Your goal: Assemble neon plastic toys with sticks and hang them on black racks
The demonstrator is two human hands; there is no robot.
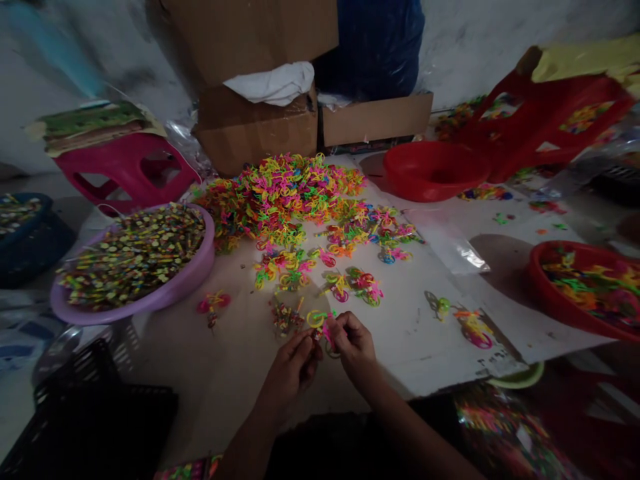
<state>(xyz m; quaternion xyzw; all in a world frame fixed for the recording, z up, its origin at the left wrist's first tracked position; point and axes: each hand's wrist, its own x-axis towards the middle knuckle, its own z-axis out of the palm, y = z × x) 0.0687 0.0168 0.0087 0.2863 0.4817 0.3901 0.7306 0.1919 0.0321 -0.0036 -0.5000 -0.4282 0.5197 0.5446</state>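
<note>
At the lower centre of the frame, the left hand (295, 360) and the right hand (355, 341) come close together above a pale worktop (400, 327). Each has thumb and fingers pinched on a small plastic toy (315, 319) with yellow, green and pink parts, which sits between them; its finer details are too small to tell. Just left of it lies a cluster of dark pieces (286, 316). Higher up, at the centre, rises a heap of bright plastic pieces (290, 193), with loose clumps (368, 287) spread below it. At the left, a lilac basin (206, 260) is full of small striped pieces (135, 257). Near the right edge, a red basin (557, 300) holds more coloured pieces (590, 287); another, the upper-right basin (415, 180), stands beside a red stool (565, 110).
</note>
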